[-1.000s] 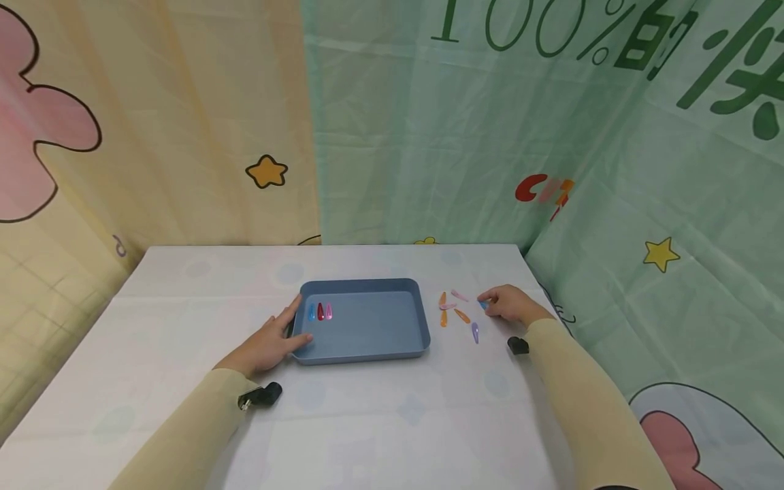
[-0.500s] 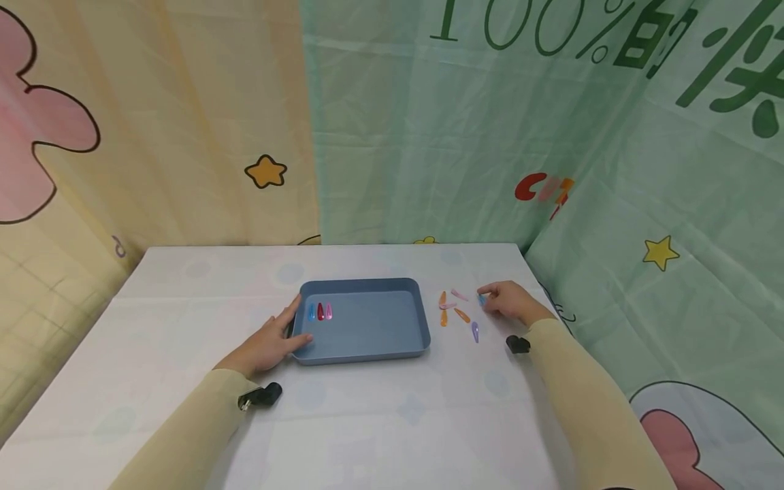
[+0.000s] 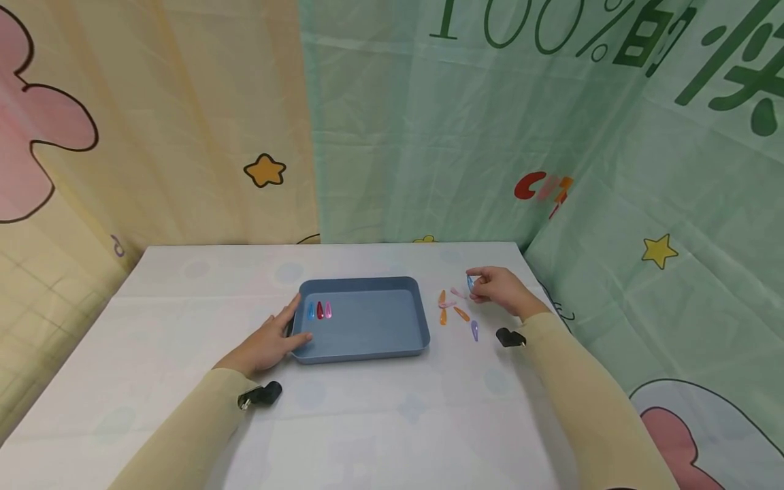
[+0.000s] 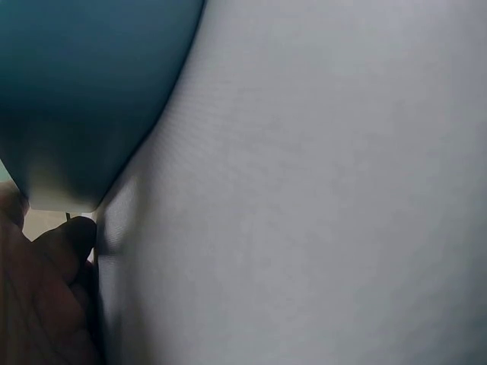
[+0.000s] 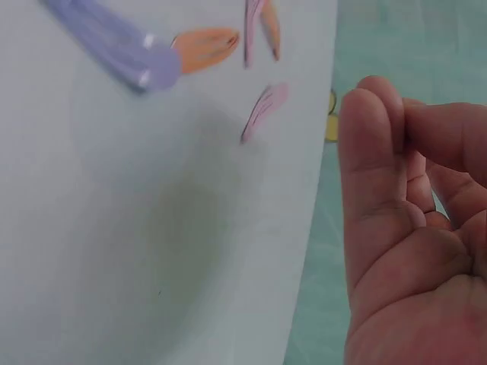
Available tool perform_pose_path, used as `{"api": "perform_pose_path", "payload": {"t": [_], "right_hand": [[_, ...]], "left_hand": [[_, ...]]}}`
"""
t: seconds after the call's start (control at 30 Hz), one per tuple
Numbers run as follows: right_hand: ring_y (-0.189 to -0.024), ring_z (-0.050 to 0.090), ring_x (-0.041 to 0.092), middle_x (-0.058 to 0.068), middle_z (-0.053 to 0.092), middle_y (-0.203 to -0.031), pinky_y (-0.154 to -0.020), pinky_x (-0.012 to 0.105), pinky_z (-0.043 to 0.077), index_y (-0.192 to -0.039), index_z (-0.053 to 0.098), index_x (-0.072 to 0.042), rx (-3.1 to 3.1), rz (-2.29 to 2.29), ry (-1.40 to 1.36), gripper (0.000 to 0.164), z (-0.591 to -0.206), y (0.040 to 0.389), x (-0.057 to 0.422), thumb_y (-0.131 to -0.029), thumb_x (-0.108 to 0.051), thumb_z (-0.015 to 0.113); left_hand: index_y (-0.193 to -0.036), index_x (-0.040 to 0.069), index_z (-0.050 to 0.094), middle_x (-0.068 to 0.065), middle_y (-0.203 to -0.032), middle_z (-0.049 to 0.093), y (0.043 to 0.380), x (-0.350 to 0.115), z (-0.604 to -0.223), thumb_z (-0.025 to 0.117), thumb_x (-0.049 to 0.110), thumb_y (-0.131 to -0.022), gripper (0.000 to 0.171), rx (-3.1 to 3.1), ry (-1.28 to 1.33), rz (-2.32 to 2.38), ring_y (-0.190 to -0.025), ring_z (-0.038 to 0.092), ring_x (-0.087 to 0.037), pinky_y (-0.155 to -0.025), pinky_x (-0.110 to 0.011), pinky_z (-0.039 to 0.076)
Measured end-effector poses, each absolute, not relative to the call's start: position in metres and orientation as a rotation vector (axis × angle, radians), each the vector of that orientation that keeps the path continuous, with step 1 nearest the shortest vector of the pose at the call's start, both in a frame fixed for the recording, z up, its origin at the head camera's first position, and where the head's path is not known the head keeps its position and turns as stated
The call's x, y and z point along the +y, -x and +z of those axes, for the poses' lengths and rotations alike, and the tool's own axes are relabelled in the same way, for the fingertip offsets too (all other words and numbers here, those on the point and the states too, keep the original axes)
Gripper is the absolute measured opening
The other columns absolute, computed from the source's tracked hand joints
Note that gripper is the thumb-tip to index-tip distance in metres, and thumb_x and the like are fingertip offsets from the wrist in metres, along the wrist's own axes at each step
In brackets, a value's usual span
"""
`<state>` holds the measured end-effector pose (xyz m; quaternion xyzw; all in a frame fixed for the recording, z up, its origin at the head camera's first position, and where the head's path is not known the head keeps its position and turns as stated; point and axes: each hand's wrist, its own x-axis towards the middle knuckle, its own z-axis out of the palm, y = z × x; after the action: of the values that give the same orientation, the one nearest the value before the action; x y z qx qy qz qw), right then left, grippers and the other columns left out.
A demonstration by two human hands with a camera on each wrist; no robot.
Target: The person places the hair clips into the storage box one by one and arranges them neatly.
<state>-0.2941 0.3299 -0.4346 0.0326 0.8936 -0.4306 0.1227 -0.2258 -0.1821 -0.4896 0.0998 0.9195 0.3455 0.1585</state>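
Note:
My right hand (image 3: 501,289) pinches a blue snap hair clip (image 3: 470,283) between thumb and fingers, above the table's far right. In the right wrist view the fingers hide the clip. My left hand (image 3: 266,342) rests against the left side of a blue-grey tray (image 3: 367,340), its thumb over the front left corner and its fingers extended along the edge. Inside the tray, a blue clip (image 3: 311,311), a red clip (image 3: 320,310) and a pink clip (image 3: 328,310) lie side by side near the left wall.
Right of the tray lie several loose hair clips: an orange clip (image 3: 462,314), a purple clip (image 3: 474,331), a pale pink clip (image 3: 457,293) and others that overlap. A white patterned cloth (image 3: 392,422) covers the table. Printed curtains (image 3: 416,136) hang behind and to the right.
My right hand has picked the blue hair clip up off the table and moved up and slightly left with it. The left hand and tray stay put.

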Motion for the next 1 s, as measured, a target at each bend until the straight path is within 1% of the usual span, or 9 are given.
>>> {"api": "perform_pose_path", "payload": {"t": [0.2,0.33,0.47,0.53,0.63,0.77,0.87,0.93,1.0], "right_hand": [[-0.095,0.073,0.018,0.016,0.066,-0.108,-0.087,0.028,0.064,-0.157,0.050,-0.008,2.576,-1.385,-0.080,0.058,-0.423,0.291,0.312,-0.102,-0.007,0.067],[-0.087,0.071,0.017,0.025,0.066,-0.117,-0.081,0.026,0.065,-0.157,0.050,-0.009,2.558,-1.441,-0.063,0.057,-0.416,0.289,0.301,-0.102,-0.008,0.066],[-0.078,0.068,0.015,0.028,0.065,-0.119,-0.076,0.025,0.064,-0.157,0.050,-0.009,2.520,-1.496,-0.029,0.057,-0.413,0.288,0.290,-0.102,-0.008,0.066],[-0.076,0.067,0.015,0.025,0.066,-0.114,-0.075,0.025,0.064,-0.157,0.050,-0.008,2.503,-1.518,0.003,0.057,-0.411,0.288,0.284,-0.102,-0.008,0.066],[-0.073,0.066,0.013,0.017,0.069,-0.105,-0.072,0.025,0.063,-0.156,0.050,-0.007,2.476,-1.558,0.037,0.057,-0.408,0.288,0.275,-0.101,-0.006,0.067],[-0.071,0.066,0.011,0.006,0.069,-0.098,-0.073,0.028,0.063,-0.155,0.052,-0.006,2.444,-1.598,0.067,0.056,-0.407,0.289,0.261,-0.101,-0.005,0.067],[-0.070,0.065,0.012,0.006,0.068,-0.100,-0.074,0.035,0.063,-0.154,0.053,-0.006,2.414,-1.624,0.081,0.055,-0.405,0.291,0.250,-0.100,-0.004,0.066],[-0.070,0.065,0.012,0.009,0.069,-0.101,-0.073,0.035,0.063,-0.153,0.053,-0.006,2.403,-1.634,0.093,0.055,-0.405,0.291,0.243,-0.100,-0.003,0.066],[-0.069,0.064,0.013,0.010,0.070,-0.100,-0.070,0.033,0.061,-0.153,0.053,-0.006,2.401,-1.631,0.116,0.055,-0.404,0.291,0.235,-0.099,-0.003,0.066]], "left_hand": [[-0.170,0.036,-0.004,-0.013,-0.179,0.004,0.227,-0.182,-0.490,0.061,0.067,-0.098,0.102,2.625,-0.282,0.993,-0.157,-0.006,-0.061,-0.120,-0.082,0.004],[-0.170,0.035,-0.004,-0.012,-0.179,0.004,0.227,-0.182,-0.490,0.061,0.067,-0.098,0.102,2.624,-0.287,0.999,-0.157,-0.006,-0.061,-0.120,-0.082,0.003],[-0.170,0.036,-0.004,-0.013,-0.179,0.004,0.227,-0.182,-0.491,0.061,0.067,-0.098,0.102,2.628,-0.289,0.995,-0.157,-0.006,-0.061,-0.120,-0.082,0.003],[-0.170,0.036,-0.005,-0.013,-0.179,0.004,0.227,-0.183,-0.491,0.061,0.067,-0.098,0.102,2.626,-0.286,0.995,-0.157,-0.006,-0.061,-0.120,-0.082,0.003],[-0.170,0.038,-0.005,-0.012,-0.179,0.003,0.227,-0.183,-0.491,0.061,0.067,-0.098,0.102,2.621,-0.275,0.997,-0.157,-0.006,-0.060,-0.120,-0.083,0.003],[-0.170,0.036,-0.004,-0.013,-0.179,0.003,0.227,-0.183,-0.491,0.062,0.066,-0.098,0.102,2.625,-0.280,1.001,-0.157,-0.006,-0.061,-0.120,-0.083,0.003],[-0.170,0.034,-0.004,-0.014,-0.179,0.004,0.228,-0.183,-0.491,0.061,0.065,-0.099,0.102,2.634,-0.294,0.999,-0.157,-0.006,-0.062,-0.120,-0.082,0.003],[-0.170,0.034,-0.004,-0.013,-0.179,0.004,0.228,-0.183,-0.492,0.061,0.065,-0.099,0.101,2.635,-0.293,0.998,-0.157,-0.006,-0.062,-0.120,-0.082,0.003],[-0.170,0.034,-0.004,-0.013,-0.179,0.003,0.227,-0.183,-0.492,0.061,0.065,-0.099,0.102,2.633,-0.295,0.997,-0.157,-0.006,-0.062,-0.120,-0.082,0.003]]}}
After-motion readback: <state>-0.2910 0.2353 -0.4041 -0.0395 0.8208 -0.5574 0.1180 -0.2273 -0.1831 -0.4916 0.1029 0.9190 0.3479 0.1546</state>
